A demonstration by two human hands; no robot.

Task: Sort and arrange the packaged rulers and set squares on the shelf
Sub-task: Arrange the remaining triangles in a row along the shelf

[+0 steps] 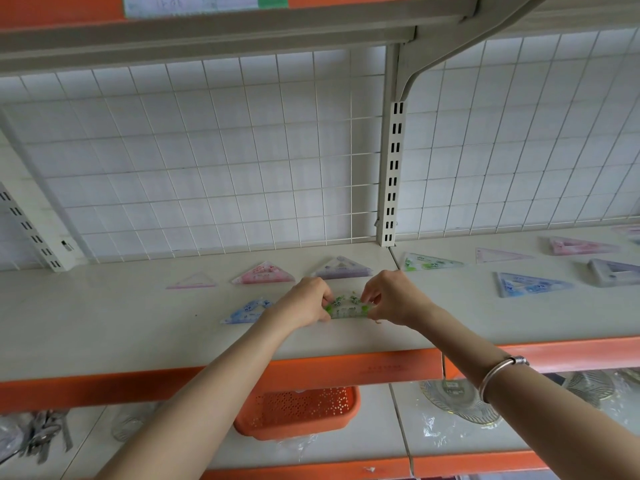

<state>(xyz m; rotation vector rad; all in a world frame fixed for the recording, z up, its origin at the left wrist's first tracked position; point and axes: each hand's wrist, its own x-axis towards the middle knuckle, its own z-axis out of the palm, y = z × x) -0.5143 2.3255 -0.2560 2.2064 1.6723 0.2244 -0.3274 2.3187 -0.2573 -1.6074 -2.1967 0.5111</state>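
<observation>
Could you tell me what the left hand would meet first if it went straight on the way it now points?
Probably the purple triangular set-square pack lying just behind the left hand, which pinches the green packaged set square; depth is unclear, though.

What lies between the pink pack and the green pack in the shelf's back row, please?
In the head view, a purple pack lies between the pink pack and the green pack.

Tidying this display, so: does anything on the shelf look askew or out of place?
Nothing looks damaged. The blue pack lies skewed, left of the green pack gripped by the left hand and right hand, and the packs further right lie scattered at mixed angles.
</observation>
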